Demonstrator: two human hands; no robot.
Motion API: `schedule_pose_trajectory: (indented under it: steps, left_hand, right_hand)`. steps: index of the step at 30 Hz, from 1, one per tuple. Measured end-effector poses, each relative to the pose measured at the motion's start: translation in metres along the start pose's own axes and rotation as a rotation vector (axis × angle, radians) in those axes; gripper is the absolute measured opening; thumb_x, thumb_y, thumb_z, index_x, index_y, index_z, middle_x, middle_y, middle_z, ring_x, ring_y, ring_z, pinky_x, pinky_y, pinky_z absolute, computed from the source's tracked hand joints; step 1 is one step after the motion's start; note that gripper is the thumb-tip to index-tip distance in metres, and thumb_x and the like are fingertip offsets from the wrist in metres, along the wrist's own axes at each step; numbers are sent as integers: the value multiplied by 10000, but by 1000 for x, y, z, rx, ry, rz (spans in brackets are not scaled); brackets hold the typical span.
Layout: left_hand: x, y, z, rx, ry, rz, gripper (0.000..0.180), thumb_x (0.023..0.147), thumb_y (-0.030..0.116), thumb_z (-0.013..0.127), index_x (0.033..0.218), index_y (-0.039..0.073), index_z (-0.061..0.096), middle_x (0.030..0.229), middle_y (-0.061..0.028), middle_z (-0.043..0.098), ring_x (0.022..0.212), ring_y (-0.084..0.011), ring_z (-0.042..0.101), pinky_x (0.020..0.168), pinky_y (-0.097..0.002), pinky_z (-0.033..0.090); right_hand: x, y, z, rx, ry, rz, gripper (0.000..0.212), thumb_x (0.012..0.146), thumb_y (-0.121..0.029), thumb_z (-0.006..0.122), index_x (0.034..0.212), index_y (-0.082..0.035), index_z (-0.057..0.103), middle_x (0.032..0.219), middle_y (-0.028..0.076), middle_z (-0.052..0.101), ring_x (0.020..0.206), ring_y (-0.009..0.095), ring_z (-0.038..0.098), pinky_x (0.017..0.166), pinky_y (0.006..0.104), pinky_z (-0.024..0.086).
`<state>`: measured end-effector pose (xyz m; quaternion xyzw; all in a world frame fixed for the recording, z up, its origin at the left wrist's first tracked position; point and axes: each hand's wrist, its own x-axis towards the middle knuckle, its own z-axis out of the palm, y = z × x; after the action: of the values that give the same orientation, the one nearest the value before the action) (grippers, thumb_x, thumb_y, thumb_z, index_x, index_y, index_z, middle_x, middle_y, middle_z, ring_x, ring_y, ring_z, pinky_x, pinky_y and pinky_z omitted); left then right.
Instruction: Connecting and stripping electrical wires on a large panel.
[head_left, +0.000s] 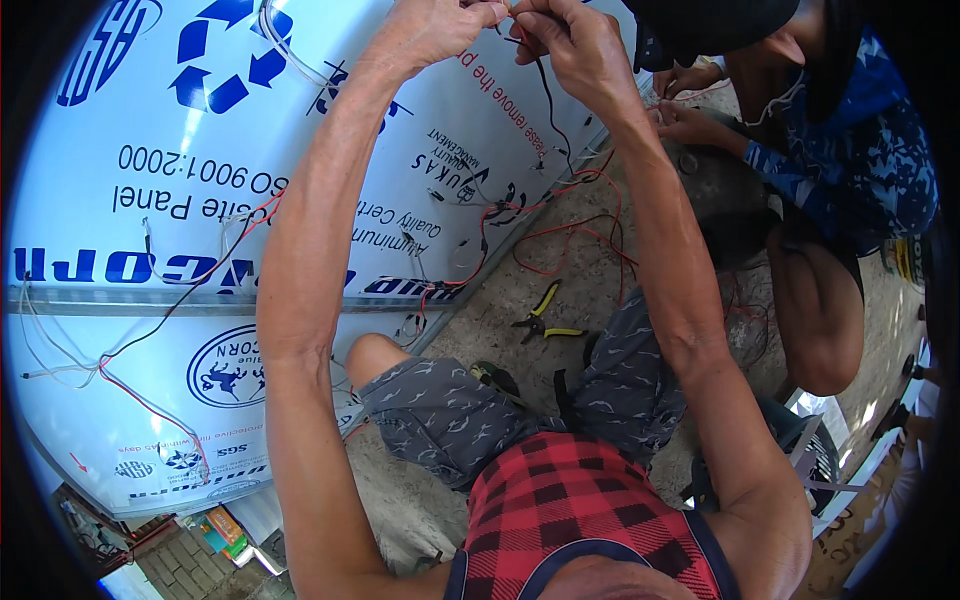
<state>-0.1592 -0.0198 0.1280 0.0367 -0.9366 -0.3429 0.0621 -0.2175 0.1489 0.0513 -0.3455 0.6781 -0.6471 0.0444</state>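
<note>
Dark Wire Pinched High Between Both Hands, Its Slack Open to a Snag

The likeliest trouble, judging by this moment, was strain on the dark wire [550, 95]. You had it up between your hands at the top edge of the view, and it ran down to the right-hand border of the white panel [230, 130], near a tangle of red wire [580, 228]. A harder pull could have drawn it out of your fingers or tugged at whatever held it lower down, which was too small to make out. The red loops might also have caught on the yellow-handled pliers [540, 325], which lay with handles spread on the concrete ground [485, 340]. A co-worker's hand [690, 124] was near too, and a knock from that side could have spoiled your hold.

Your left hand [440, 28] was closed, thumb and fingers pinched at the wire's upper end; your right hand [585, 50] gripped it just beside. Whether bare metal showed there, one could not tell.

The wire looked slender and supple, dark along most of its hanging length, with a red strand [525, 38] by your right fingers, and it fell in a gentle curve rather than taut.
</note>
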Motion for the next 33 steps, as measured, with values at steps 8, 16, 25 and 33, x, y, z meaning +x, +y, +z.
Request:
schedule_pose_trajectory:
  steps: [8,16,25,33]
  left_hand:
    - [0,-3,-1,-61,-24,-4,123,893,58,681,900,-57,721,789,-94,729,708,-147,652,657,-308,519]
    - [-3,3,0,-79,-7,1,99,890,48,686,895,-45,718,792,-113,743,706,-164,684,642,-314,532]
    - [-4,7,17,204,179,211,192,892,131,697,905,-60,711,794,-170,746,698,-215,705,632,-370,550]
    - [-12,-1,16,-136,166,-70,213,922,140,665,893,-59,734,727,-96,710,626,-151,639,561,-311,515]
  right_hand:
    - [-4,-2,4,253,17,143,169,1057,-96,565,1041,47,654,839,79,688,681,136,654,625,307,560]
    - [-4,3,3,372,-62,157,261,1072,-245,565,981,-10,631,781,36,614,634,116,554,562,266,470]
    - [10,39,1,773,-145,419,254,1044,-258,583,916,-41,612,747,1,556,597,94,479,530,253,372]
    - [-13,3,31,303,259,95,205,1008,-146,658,1109,16,584,822,35,641,676,114,585,587,276,502]
